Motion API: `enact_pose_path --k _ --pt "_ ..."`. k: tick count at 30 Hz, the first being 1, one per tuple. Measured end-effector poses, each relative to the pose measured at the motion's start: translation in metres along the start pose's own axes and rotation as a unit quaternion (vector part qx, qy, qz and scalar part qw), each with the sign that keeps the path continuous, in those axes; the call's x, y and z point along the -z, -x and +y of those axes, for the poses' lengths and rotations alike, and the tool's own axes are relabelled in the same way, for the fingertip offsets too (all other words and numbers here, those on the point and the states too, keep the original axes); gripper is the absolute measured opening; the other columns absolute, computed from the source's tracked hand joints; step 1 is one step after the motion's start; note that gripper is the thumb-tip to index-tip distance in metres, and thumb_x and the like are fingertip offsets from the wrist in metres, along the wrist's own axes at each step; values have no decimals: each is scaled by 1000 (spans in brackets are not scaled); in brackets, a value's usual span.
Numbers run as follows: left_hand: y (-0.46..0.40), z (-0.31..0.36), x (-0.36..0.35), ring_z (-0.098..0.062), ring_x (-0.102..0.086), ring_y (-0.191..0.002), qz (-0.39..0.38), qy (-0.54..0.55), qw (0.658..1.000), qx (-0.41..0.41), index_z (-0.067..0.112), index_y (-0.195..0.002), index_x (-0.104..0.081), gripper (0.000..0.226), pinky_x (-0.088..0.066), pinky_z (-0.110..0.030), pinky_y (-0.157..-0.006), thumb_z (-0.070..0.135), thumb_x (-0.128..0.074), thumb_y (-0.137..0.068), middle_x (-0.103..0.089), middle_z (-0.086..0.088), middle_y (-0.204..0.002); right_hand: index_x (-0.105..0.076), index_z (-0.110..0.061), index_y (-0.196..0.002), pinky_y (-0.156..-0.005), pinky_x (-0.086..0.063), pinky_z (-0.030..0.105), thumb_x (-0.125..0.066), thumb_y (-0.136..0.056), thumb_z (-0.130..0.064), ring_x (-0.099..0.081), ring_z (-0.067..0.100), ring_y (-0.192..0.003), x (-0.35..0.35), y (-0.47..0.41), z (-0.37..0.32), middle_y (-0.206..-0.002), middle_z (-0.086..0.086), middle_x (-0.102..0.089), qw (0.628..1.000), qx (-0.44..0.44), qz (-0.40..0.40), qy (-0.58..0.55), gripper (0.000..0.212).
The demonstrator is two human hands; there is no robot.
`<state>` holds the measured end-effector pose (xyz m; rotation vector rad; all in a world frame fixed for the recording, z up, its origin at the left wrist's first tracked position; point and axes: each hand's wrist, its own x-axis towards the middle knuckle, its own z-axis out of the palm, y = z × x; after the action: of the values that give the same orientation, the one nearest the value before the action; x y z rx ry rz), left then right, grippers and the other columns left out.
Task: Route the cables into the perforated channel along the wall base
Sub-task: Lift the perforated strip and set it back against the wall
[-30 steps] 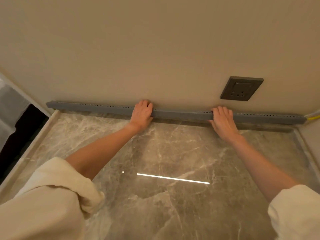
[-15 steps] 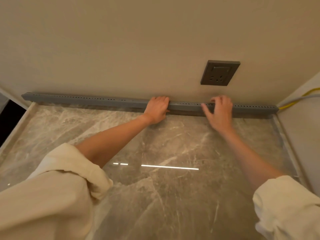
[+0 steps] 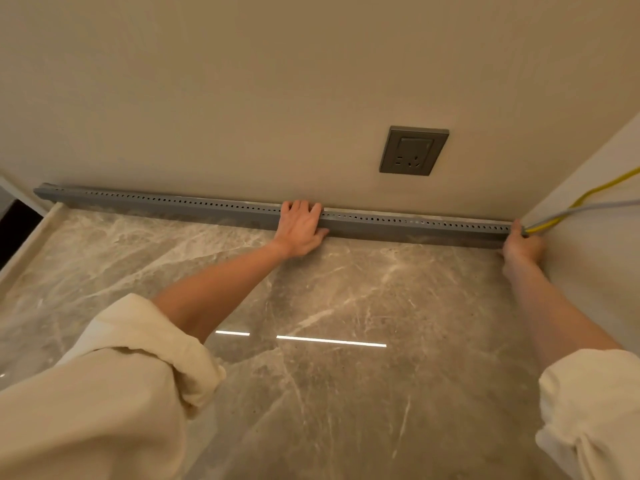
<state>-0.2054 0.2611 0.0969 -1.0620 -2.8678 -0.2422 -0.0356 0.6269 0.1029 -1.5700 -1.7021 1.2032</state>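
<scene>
A long grey perforated channel (image 3: 173, 206) lies along the base of the beige wall, reaching from the left edge to the right corner. My left hand (image 3: 300, 227) presses flat on its middle, fingers over the top. My right hand (image 3: 522, 244) is at the channel's right end in the corner, fingers curled around that end where a yellow cable (image 3: 588, 195) and a grey cable (image 3: 595, 206) come in from the right wall. Whether the fingers also pinch the cables is hidden.
A dark grey wall socket (image 3: 414, 150) sits above the channel, right of centre. The floor is glossy grey marble (image 3: 346, 299) with a pale border strip (image 3: 31, 244) at the left. A side wall (image 3: 595, 271) closes the right.
My right hand has slid right along the channel from near the socket to the corner end by the cables. My left hand stayed pressed on the channel's middle. The view has shifted right.
</scene>
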Motion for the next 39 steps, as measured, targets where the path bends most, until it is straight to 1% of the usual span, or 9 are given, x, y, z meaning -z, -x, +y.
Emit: enact_pose_path --k 1,2,5,7,11,14,16,25,39 --pt "1 -1 0 -32 -51 -97 5 4 1000 3 13 -106 -48 45 -34 -46 -92 52 -49 -84 -58 -16 -101 -56 2 -120 -56 -42 25 -48 -94 -40 -58 4 -48 2 -7 2 -105 11 -60 1000 1 6 -4 51" --pt "3 -2 1 -32 -51 -96 9 6 1000 7 13 -105 -49 49 -34 -46 -91 58 -46 -84 -58 -16 -100 -60 4 -114 -53 -40 24 -49 -94 -37 -55 6 -44 3 -12 4 -96 9 -58 1000 1 10 -8 47" --pt "5 -8 1 -32 -51 -96 10 1 1000 15 14 -106 -49 53 -33 -46 -92 62 -39 -86 -58 -17 -101 -63 7 -103 -73 -55 36 -57 -92 -27 -61 22 -78 7 -20 3 -93 13 -61 1000 1 5 -27 36" --pt "5 -12 3 -33 -51 -96 7 -3 1000 18 14 -105 -49 51 -34 -46 -91 60 -40 -87 -58 -18 -101 -63 8 -102 -82 -56 44 -57 -91 -24 -64 32 -92 8 -20 0 -100 20 -65 1000 16 -10 -14 34" --pt "2 -15 9 -33 -50 -93 14 -9 999 27 13 -100 -49 48 -34 -45 -88 58 -42 -88 -57 -18 -98 -62 10 -102 -51 -46 24 -52 -93 -25 -65 31 -90 6 -23 -11 -108 30 -65 996 65 -19 56 38" --pt "-1 -14 12 -32 -50 -93 19 -4 999 27 14 -103 -50 47 -33 -45 -87 58 -43 -88 -56 -17 -97 -58 16 -109 -83 -47 47 -46 -94 -19 -61 41 -105 4 -19 -24 -115 36 -60 991 92 23 93 40" --pt "-2 -14 12 -32 -50 -94 22 1 999 25 15 -106 -50 45 -32 -45 -88 56 -43 -89 -56 -17 -97 -56 19 -111 -92 -42 49 -42 -95 -16 -56 46 -111 3 -17 -31 -118 38 -58 988 102 47 106 41" --pt "-6 -17 12 -34 -46 -105 18 13 1000 0 11 -123 -46 35 -28 -47 -98 32 -46 -95 -52 -18 -107 -51 16 -118 -99 -36 44 -34 -99 -13 -51 43 -118 2 -8 -38 -126 34 -54 988 98 86 84 39" --pt "-8 15 8 -32 -46 -111 115 62 983 128 17 -114 -63 33 -31 -45 -101 31 -64 -84 -55 -13 -116 -57 10 -116 -91 -40 43 -41 -98 -22 -52 40 -116 4 0 -44 -124 28 -58 989 54 110 85 40"
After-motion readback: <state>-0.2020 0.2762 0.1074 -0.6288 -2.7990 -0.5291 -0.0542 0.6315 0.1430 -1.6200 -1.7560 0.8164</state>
